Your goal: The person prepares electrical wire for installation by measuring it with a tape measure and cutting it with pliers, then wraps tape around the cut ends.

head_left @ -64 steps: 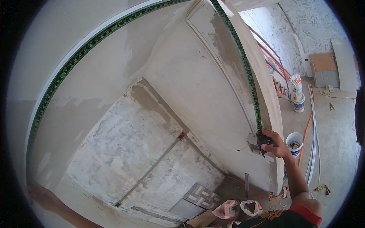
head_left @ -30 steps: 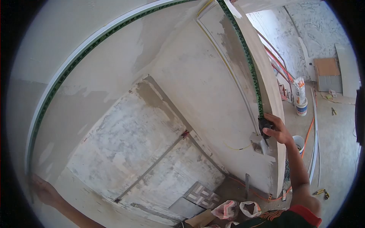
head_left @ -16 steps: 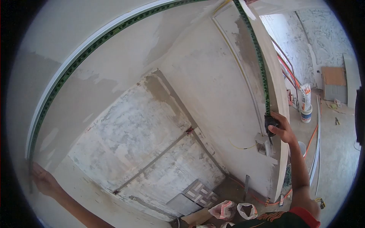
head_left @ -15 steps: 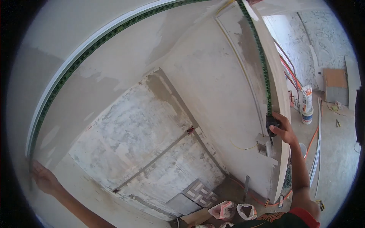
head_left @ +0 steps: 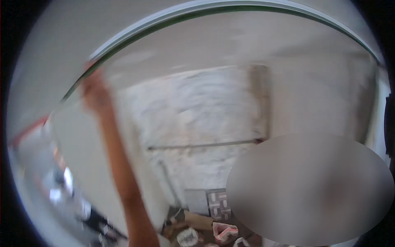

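Observation:
My left hand (head_left: 96,90), smeared by motion, is raised at the left end of a white strip (head_left: 193,6) along the top of the wall. Its fingers appear closed on the green tape measure blade (head_left: 152,28), whose free end sticks out down and left past them. From there the blade curves along the strip's lower edge toward the upper right. A grey blurred oval covers the lower right, and my right hand cannot be seen. The tape measure's case is hidden too.
A patchy whitish wall section (head_left: 193,107) with a dark horizontal groove is ahead. Below stand open sacks (head_left: 225,231), a patterned tile panel (head_left: 218,203) and a cardboard piece (head_left: 199,221). At lower left, an opening shows blurred shapes.
The view has swung left and levelled. My left hand now appears higher, still at the blade's end. My right hand, earlier holding the tape measure's black case, is no longer visible.

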The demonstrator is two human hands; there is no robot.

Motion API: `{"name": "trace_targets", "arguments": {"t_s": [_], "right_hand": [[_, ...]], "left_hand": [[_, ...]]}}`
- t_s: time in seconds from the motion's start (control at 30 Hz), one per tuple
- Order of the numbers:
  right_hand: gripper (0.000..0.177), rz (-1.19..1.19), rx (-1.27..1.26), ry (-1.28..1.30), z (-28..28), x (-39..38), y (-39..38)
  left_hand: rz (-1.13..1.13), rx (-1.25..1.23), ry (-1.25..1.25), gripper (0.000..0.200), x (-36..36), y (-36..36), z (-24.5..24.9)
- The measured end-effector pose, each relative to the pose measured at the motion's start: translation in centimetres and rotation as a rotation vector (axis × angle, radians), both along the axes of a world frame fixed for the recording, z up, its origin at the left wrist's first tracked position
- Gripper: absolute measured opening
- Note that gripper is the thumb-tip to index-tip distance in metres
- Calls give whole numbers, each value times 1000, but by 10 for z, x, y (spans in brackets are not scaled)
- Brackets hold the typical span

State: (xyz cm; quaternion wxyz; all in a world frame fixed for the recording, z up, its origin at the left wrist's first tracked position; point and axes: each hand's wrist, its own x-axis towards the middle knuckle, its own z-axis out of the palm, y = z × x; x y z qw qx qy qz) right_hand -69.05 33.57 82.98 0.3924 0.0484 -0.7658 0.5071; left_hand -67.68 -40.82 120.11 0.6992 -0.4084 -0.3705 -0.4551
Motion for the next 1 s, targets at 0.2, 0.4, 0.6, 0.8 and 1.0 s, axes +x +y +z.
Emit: {"name": "trace_targets", "arguments": {"t_s": [0.2, 0.4, 0.6, 0.8, 1.0], "right_hand": [[39, 202, -97, -121, 7, 6, 4], [42, 32, -121, -127, 5, 23, -20], [47, 0, -102, -141, 4, 26, -22], [53, -47, -63, -142, 7, 26, -22], [59, -132, 8, -58, -4, 12, -5]], "left_hand": [[-461, 128, 106, 24, 18, 69, 2], [-483, 167, 62, 33, 24, 76, 2], [-462, 140, 62, 32, 22, 69, 5], [-418, 156, 69, 33, 21, 64, 7], [36, 107, 20, 22, -13, -12, 12]]}}
